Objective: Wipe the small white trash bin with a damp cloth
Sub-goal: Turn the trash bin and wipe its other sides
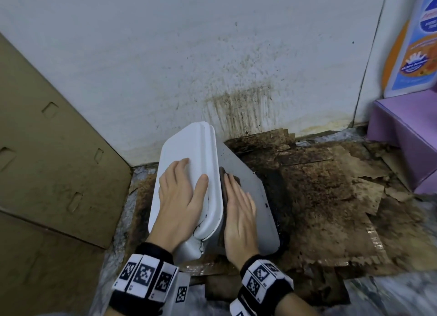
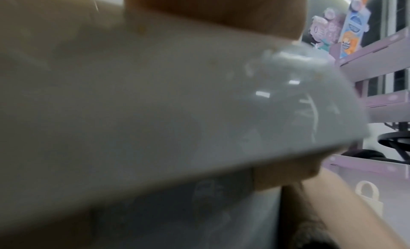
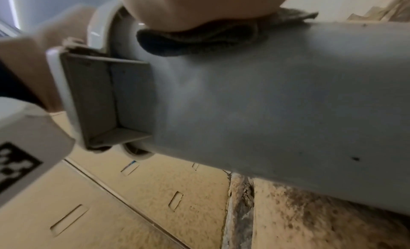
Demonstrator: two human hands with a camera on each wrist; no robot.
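The small white trash bin (image 1: 250,192) stands tilted to the left on stained cardboard, its lid (image 1: 189,154) shut. My left hand (image 1: 182,197) lies flat on the lid with straight fingers and steadies it. My right hand (image 1: 238,211) presses a dark cloth (image 1: 228,173) flat against the bin's right side wall just under the lid rim. In the right wrist view the cloth (image 3: 199,37) is squeezed between my palm and the grey-looking bin wall (image 3: 266,103). The left wrist view is filled by the blurred lid (image 2: 155,103).
A dirt-spattered white wall (image 1: 212,67) rises right behind the bin. A large cardboard box (image 1: 47,162) stands on the left. Torn, soiled cardboard sheets (image 1: 331,197) cover the floor to the right, and a purple display stand (image 1: 406,136) sits at the far right.
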